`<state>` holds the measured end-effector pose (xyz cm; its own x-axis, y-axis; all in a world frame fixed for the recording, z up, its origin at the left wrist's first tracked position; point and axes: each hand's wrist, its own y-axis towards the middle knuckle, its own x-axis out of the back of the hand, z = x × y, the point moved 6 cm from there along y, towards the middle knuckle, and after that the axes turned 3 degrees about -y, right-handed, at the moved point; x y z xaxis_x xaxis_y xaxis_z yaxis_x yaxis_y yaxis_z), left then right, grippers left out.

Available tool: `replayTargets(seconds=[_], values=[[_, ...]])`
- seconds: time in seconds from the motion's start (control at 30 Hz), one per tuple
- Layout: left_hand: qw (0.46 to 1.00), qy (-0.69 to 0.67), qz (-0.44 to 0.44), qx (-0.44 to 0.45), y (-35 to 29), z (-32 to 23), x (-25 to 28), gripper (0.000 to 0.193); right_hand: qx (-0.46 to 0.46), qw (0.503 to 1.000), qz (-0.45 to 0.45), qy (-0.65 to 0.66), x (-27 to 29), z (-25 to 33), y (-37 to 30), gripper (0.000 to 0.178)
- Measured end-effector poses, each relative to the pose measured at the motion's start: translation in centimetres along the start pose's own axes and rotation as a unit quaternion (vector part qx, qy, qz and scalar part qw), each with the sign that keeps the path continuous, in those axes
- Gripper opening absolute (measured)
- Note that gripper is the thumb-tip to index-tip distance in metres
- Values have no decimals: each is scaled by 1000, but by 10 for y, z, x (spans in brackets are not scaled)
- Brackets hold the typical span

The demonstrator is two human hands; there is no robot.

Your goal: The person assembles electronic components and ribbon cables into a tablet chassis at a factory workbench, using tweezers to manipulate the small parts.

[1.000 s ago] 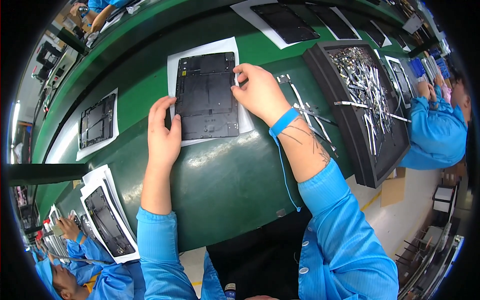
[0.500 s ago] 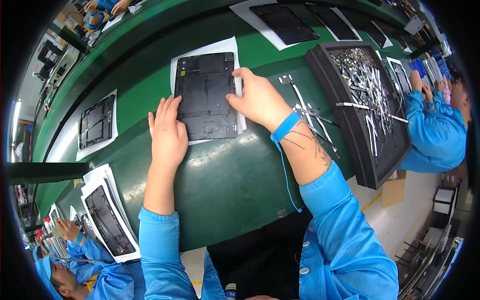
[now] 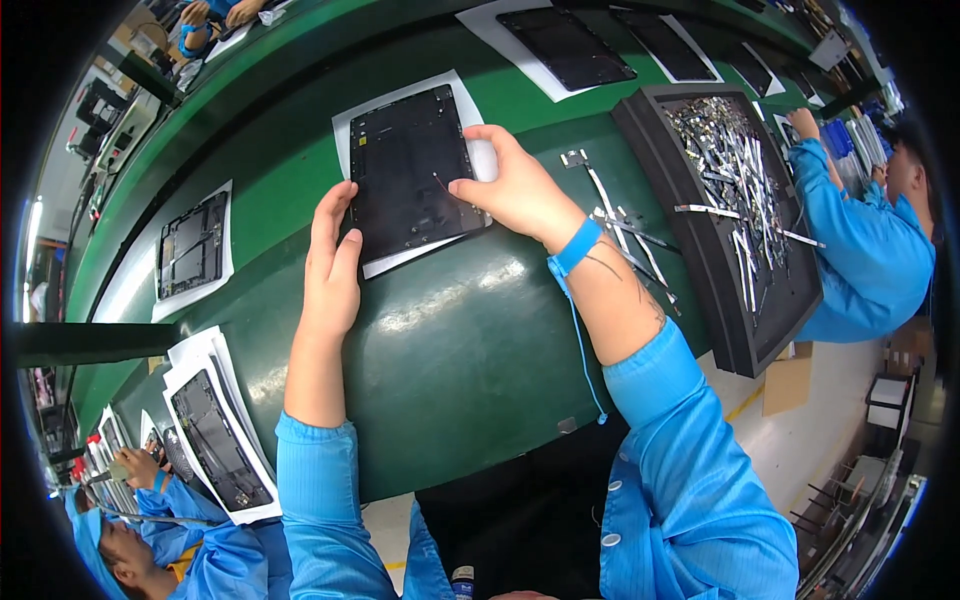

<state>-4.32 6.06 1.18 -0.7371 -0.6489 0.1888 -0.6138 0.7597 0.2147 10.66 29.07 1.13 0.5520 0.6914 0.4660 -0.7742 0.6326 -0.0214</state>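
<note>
A black tablet housing [image 3: 405, 175] with a small yellow sticker is tilted between my hands, partly over a white sheet [image 3: 445, 83]. My right hand [image 3: 510, 190] grips its right edge, thumb over the face and index finger along the side. My left hand [image 3: 332, 262] holds the left edge with fingertips and thumb. A thin short wire [image 3: 440, 182] shows on the housing near my right thumb. The housing's underside is hidden.
A black foam tray [image 3: 655, 200] heaped with flex cables stands right on the green bench [image 3: 460, 370]. Loose cables [image 3: 625, 232] lie beside it. More black housings [image 3: 565, 48] rest on sheets at the back, with another [image 3: 193, 245] at left. Co-workers [image 3: 860, 230] sit on both sides.
The housing has tilted and turned slightly off its sheet, and its face now looks darker and smoother. My left hand has rolled from lying flat beside it to holding its edge.
</note>
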Motion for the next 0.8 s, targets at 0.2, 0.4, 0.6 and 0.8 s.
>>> replayTargets(seconds=[0.2,0.4,0.6,0.8], values=[[994,-21,-103,9,3,15,14,39,20,997,38,66,-7,-10,7,65],[996,25,-80,29,-1,-4,7,52,-21,960,84,268,-9,1,2,58],[993,-83,-73,-28,1,-1,13,63,-28,976,178,126,-13,5,-8,43],[985,-129,-118,-9,1,5,15,63,2,992,129,-2,4,19,-12,36]])
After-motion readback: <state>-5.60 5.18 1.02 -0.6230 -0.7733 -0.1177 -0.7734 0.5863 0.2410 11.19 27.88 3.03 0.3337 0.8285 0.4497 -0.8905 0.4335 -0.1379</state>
